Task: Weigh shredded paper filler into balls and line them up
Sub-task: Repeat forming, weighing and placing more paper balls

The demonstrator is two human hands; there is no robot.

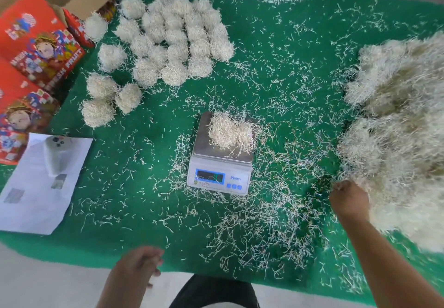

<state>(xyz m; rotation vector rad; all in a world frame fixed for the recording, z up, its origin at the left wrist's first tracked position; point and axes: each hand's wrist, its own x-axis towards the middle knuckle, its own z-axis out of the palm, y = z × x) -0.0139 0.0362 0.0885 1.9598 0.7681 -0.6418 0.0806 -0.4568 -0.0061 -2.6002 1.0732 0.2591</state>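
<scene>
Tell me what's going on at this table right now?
A person is portioning shredded paper filler by weight. A loose clump sits on the digital scale in the middle of the green mat. The right hand is at the edge of the big loose pile, fingers curled as if pinching more strands. The left hand hangs relaxed near the mat's front edge, holding nothing. Finished balls are grouped at the far left, beside red printed boxes.

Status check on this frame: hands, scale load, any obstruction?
Right hand grabbing at the loose pile, grip unclear. Left hand idle, empty. Filler clump on scale. Nothing blocking.
</scene>
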